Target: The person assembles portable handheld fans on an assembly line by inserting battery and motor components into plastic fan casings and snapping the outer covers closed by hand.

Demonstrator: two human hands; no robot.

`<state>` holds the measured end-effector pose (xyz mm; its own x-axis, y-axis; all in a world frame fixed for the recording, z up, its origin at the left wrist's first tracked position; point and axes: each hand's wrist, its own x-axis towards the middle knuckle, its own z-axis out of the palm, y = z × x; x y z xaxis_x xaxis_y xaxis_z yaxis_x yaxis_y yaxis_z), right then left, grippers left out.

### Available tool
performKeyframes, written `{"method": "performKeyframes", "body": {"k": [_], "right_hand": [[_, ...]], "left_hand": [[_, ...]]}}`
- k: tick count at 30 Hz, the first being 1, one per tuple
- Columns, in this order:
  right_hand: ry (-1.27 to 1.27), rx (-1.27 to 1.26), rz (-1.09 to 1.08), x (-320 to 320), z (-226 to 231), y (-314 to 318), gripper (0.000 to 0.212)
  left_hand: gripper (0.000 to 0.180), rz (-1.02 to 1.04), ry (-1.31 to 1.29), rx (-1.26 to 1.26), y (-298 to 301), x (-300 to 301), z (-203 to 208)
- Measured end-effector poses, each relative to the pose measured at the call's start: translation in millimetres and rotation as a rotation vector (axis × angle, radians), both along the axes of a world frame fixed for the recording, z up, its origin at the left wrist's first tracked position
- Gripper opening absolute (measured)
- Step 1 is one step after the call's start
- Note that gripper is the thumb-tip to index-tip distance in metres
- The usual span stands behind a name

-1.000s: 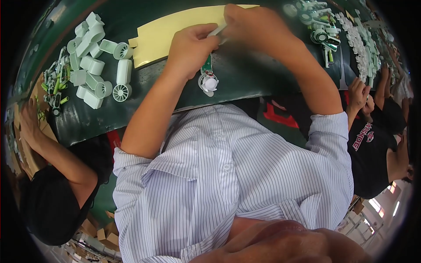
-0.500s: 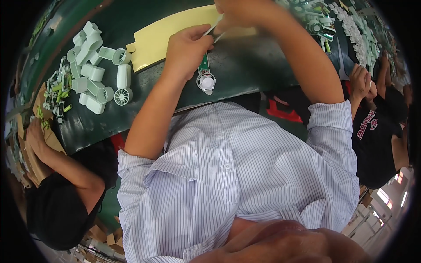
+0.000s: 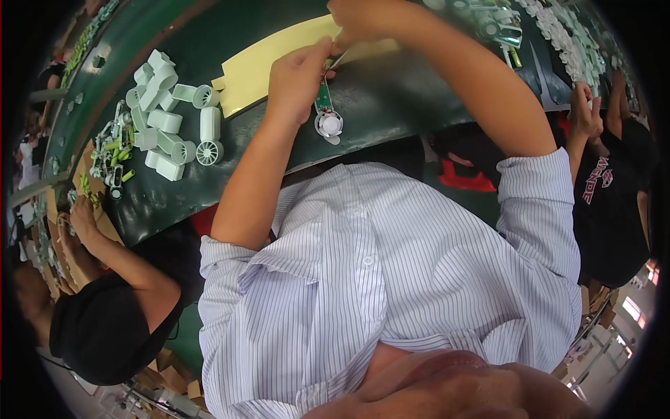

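My left hand point(image 3: 296, 80) pinches a small device core with a green circuit board point(image 3: 323, 98). Below the fingers hangs its round white and silver end point(image 3: 329, 124), just over the dark green table. My right hand point(image 3: 359, 21) meets the left fingertips from above, its fingers closed. A thin pale strip shows between the two hands; what exactly the right fingers grip is hidden. Under and behind the hands lies a yellow sheet point(image 3: 255, 70). To the left is a loose pile of pale green plastic housings point(image 3: 164, 122), several with round vented ends.
Small assemblies with yellow-green cells point(image 3: 115, 150) lie left of the housings. More assembled parts point(image 3: 499, 28) are at the upper right, beside rows of white pieces point(image 3: 558, 35). A co-worker's arm point(image 3: 129, 265) is at the left; another co-worker's hand point(image 3: 585, 112) is at the right.
My right hand has shifted slightly left and closer to the left fingertips. The pale strip between the hands shows less. The whole view has turned a little.
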<state>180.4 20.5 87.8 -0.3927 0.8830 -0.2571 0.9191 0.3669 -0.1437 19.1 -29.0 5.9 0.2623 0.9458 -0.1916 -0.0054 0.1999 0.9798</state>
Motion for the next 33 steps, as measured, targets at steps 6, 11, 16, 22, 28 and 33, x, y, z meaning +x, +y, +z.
{"method": "performKeyframes", "body": {"k": [6, 11, 16, 22, 28, 33], "right_hand": [[-0.097, -0.027, 0.209, -1.0, -7.6, 16.8, 0.047], [0.885, -0.146, 0.112, 49.9, -24.5, 1.7, 0.042], [1.297, 0.029, -0.195, 46.9, -45.0, -50.7, 0.028], [1.992, -1.703, -0.424, -4.6, -71.3, -140.9, 0.070], [2.501, -1.468, -0.622, -30.7, -75.3, -122.7, 0.039], [2.456, -1.035, -0.421, -30.5, -76.4, -106.9, 0.040]], "left_hand": [[0.028, 0.046, -0.174, -0.115, 5.5, -2.5, -10.6], [0.031, 0.016, -0.331, -0.208, 4.1, -14.5, -9.4], [0.041, -0.122, -0.566, -0.119, 0.9, -29.8, 11.6], [0.050, -0.371, -0.831, -0.129, 4.5, -32.9, 33.7], [0.054, -0.312, -0.828, -0.086, -3.4, -35.1, 36.3], [0.047, -0.351, -0.988, -0.102, 1.5, -48.0, 19.0]]}}
